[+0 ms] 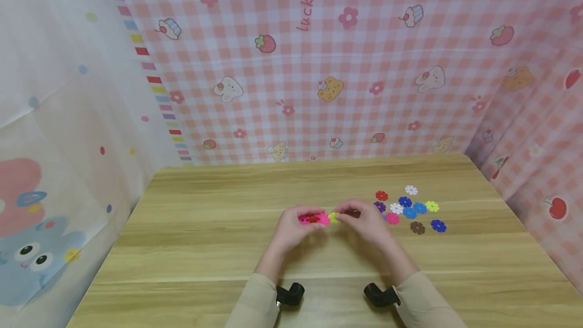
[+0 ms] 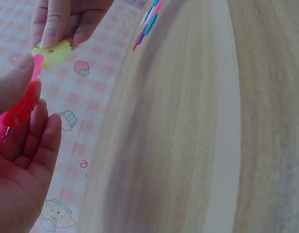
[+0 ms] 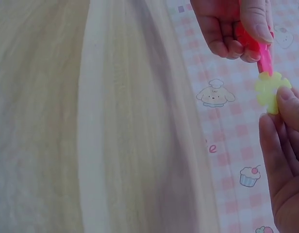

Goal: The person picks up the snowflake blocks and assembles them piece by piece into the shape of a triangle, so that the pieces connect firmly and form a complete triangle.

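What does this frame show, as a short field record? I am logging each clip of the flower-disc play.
left hand: holds a joined pink and red flower-disc cluster
right hand: pinches a yellow flower disc at the cluster's pink end
contact: yellow disc meets the pink piece edge-on in the right wrist view
loose discs: red, white, blue, purple, yellow-green, pink and brown, flat on the table to the right of the hands
surface: wooden table
backdrop: pink checked cloth

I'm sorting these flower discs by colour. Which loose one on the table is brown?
The brown disc lies at the near edge of the loose pile, left of a dark blue disc. It is the only brown one; the rest are red, white, blue, purple, pink or yellow-green.
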A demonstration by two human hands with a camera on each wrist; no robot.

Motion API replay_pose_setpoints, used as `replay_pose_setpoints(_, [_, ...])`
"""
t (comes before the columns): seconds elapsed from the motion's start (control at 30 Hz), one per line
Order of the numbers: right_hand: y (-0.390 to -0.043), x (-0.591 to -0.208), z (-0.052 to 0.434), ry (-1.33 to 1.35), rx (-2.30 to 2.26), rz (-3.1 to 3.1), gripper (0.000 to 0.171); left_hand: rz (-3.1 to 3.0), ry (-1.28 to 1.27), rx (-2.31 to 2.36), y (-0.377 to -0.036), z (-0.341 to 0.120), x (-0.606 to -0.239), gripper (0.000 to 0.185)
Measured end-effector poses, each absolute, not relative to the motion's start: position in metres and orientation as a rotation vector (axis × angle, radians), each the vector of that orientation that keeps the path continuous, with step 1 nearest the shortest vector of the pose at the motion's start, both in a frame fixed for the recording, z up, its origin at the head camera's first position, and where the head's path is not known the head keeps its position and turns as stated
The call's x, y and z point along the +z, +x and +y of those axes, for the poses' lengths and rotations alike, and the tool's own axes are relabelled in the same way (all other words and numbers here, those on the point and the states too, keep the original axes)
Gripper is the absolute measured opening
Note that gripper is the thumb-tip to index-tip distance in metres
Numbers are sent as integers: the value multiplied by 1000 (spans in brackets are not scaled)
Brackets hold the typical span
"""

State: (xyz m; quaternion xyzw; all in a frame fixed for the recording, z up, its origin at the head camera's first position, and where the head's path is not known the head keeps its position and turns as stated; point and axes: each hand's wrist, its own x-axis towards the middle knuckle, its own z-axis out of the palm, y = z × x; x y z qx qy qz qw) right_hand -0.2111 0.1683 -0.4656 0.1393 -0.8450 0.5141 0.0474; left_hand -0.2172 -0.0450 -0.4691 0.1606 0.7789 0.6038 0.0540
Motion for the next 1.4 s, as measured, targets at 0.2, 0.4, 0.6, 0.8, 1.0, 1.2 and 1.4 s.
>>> replay_pose_setpoints(0.2, [-210, -465, 163, 412, 1514, -2521, 11, 2408, 446, 1845, -215, -41, -469, 28])
replay_pose_setpoints(0.4, [-212, -472, 159, 421, 1579, -2426, 11, 2440, 447, 1864, -212, -40, -471, 30])
replay_pose_setpoints(0.6, [-213, -476, 157, 409, 1606, -2444, 9, 2426, 462, 1846, -214, -44, -471, 32])
replay_pose_setpoints(0.8, [-212, -477, 158, 343, 1656, -2508, 14, 2414, 466, 1851, -214, -49, -470, 34])
replay_pose_setpoints(1.0, [-211, -479, 158, 318, 1685, -2501, 8, 2455, 498, 1805, -214, -51, -468, 35])
replay_pose_setpoints(1.2, [-210, -482, 154, 312, 1671, -2463, 6, 2711, 663, 1605, -213, -49, -461, 35])
replay_pose_setpoints(1.4, [-208, -481, 152, 294, 1608, -2464, 8, 2968, 821, 1365, -213, -46, -455, 29])
